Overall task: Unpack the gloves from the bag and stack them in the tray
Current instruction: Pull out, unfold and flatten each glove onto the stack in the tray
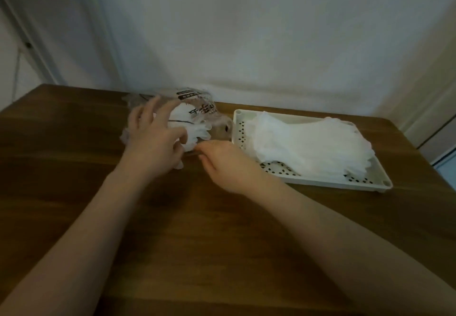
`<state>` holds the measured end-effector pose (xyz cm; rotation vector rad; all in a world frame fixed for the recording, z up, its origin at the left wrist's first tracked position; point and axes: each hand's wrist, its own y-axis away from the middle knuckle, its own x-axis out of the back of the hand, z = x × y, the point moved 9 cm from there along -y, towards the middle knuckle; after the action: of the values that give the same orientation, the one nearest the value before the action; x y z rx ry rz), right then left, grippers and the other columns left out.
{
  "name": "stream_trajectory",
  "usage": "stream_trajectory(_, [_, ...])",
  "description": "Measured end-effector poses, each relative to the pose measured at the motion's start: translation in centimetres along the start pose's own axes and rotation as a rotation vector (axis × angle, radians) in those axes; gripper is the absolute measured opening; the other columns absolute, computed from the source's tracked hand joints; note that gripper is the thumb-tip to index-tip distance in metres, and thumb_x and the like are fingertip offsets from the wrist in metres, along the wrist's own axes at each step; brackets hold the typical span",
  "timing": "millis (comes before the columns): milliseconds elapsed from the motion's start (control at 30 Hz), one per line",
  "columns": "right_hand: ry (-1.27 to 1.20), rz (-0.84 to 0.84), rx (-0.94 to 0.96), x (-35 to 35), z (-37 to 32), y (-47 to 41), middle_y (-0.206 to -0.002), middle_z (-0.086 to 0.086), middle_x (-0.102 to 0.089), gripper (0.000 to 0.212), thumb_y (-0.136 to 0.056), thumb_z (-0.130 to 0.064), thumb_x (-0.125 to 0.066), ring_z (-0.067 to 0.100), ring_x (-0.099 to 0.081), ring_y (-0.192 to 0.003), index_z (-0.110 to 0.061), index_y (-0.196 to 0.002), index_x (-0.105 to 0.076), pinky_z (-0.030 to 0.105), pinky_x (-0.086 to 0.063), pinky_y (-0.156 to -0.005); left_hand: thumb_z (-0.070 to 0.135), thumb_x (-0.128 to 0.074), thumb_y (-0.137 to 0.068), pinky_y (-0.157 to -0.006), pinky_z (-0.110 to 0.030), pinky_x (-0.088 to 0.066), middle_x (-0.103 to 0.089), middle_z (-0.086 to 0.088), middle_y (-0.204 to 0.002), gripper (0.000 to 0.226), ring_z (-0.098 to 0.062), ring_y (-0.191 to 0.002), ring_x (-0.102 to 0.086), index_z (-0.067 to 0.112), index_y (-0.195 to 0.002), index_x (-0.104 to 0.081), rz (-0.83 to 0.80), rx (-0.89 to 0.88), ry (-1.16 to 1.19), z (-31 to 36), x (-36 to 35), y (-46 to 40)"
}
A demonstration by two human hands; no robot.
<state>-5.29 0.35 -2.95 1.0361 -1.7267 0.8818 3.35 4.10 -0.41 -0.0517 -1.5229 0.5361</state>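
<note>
Your left hand [153, 138] lies on the clear plastic bag [197, 108] at the far left-centre of the wooden table [74, 167], its fingers spread and loosely bent over the crumpled film; whether they truly pinch it you cannot tell from this blurred view. White gloves [190, 128] show through the bag and bunch out at its near edge under your palm. Just to the right, your right hand [227, 165] sits low on the table with its fingers curled together at the bag's near right corner, seemingly nipping a bit of film or glove, though the grip itself is hidden. Further right, beside the bag's mouth, the cream perforated tray [320, 181] holds a stack of white gloves [308, 143] that covers most of its floor. Behind everything stands a pale wall [271, 31].
</note>
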Motion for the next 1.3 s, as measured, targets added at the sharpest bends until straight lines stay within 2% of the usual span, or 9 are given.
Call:
stream_trajectory(167, [0.04,-0.035,-0.065,-3.3,0.5,-3.1,-0.128,0.014,-0.052,0.028,-0.096,-0.008,-0.041,0.029,-0.048,-0.12,-0.003,-0.121,-0.054,0.036,-0.039,-0.102,0.006,-0.054,-0.088,-0.085,-0.041,-0.047,-0.039,-0.003,-0.143,0.05,-0.026,-0.117,-0.049,0.021,-0.135,-0.047,-0.058,0.107,0.106,-2.6,-1.4,0.1])
stream_trajectory(333, [0.124,-0.05,-0.258,-3.5,2.7,-5.0,-0.149,0.015,-0.029,0.046,-0.091,-0.004,-0.047,0.031,-0.032,-0.135,-0.002,-0.136,-0.037,0.039,-0.035,-0.108,0.004,-0.054,-0.087,-0.091,-0.045,-0.043,-0.048,-0.004,-0.134,0.056,-0.026,-0.117,-0.048,0.02,-0.139,-0.039,-0.052,0.146,0.272,-2.5,-1.4,-1.3])
stream_trajectory(467, [0.187,-0.166,-0.448,-4.0,5.2,-6.2,-0.137,0.017,-0.042,0.045,-0.093,-0.01,-0.048,0.03,-0.045,-0.124,-0.003,-0.136,-0.037,0.038,-0.041,-0.102,0.0,-0.042,-0.092,-0.088,-0.038,-0.039,-0.048,-0.004,-0.135,0.044,-0.025,-0.114,-0.048,0.015,-0.133,-0.046,0.052,0.141,0.354,-2.0,-0.6,-2.0])
stream_trajectory(767, [-0.055,0.094,-0.424,-2.6,5.6,-6.5,-0.109,0.02,-0.059,0.021,-0.095,-0.006,-0.044,0.034,-0.057,-0.101,0.002,-0.111,-0.055,0.034,-0.042,-0.078,0.001,-0.047,-0.089,-0.087,-0.034,-0.043,-0.032,-0.001,-0.146,0.039,-0.019,-0.114,-0.048,0.014,-0.123,-0.059,0.086,0.133,0.477,-1.0,-1.8,-2.6])
stream_trajectory(867, [0.05,0.095,-0.402,-1.7,5.6,-6.5,-0.105,0.01,-0.064,0.021,-0.096,-0.01,-0.047,0.023,-0.06,-0.098,-0.005,-0.109,-0.063,0.026,-0.043,-0.078,0.005,-0.05,-0.089,-0.101,-0.038,-0.035,-0.03,-0.003,-0.149,0.03,-0.025,-0.132,-0.03,0.02,-0.102,-0.073,0.019,0.104,0.353,-1.0,-2.8,-2.7])
stream_trajectory(1033, [0.261,0.377,-0.114,3.3,1.5,-5.4,-0.105,0.001,-0.059,0.014,-0.094,-0.014,-0.048,0.016,-0.054,-0.095,-0.012,-0.097,-0.062,0.025,-0.042,-0.072,0.036,-0.052,-0.089,-0.1,-0.043,-0.033,-0.022,-0.007,-0.152,0.035,-0.031,-0.135,-0.024,0.023,-0.12,-0.061,-0.095,0.218,0.191,-2.2,-3.8,-2.6])
stream_trajectory(1133, [0.097,0.437,-0.057,4.8,0.7,-4.7,-0.091,-0.005,-0.05,0.013,-0.096,-0.016,-0.044,0.01,-0.046,-0.083,-0.011,-0.096,-0.056,0.023,-0.033,-0.067,0.044,-0.053,-0.088,-0.097,-0.045,-0.035,-0.024,-0.009,-0.15,0.036,-0.033,-0.133,-0.027,0.021,-0.114,-0.062,-0.114,0.263,0.154,-2.6,-4.0,-2.3])
stream_trajectory(1233, [-0.393,0.456,-0.192,4.3,2.6,-4.3,-0.072,-0.007,-0.049,0.013,-0.098,-0.017,-0.041,0.007,-0.044,-0.062,-0.016,-0.088,-0.049,0.018,-0.036,-0.056,0.034,-0.053,-0.091,-0.098,-0.047,-0.034,-0.026,-0.01,-0.149,0.025,-0.033,-0.132,-0.027,0.014,-0.099,-0.064,-0.096,0.274,0.134,-2.9,-4.0,-2.1])
stream_trajectory(1300, [-0.649,0.537,-0.305,4.3,4.3,-3.7,-0.077,-0.004,-0.052,0.014,-0.1,-0.018,-0.04,0.009,-0.048,-0.068,-0.017,-0.088,-0.048,0.018,-0.04,-0.063,0.029,-0.051,-0.093,-0.101,-0.048,-0.031,-0.026,-0.01,-0.148,0.02,-0.033,-0.133,-0.027,0.014,-0.097,-0.065,-0.103,0.289,0.137,-3.1,-4.2,-2.1])
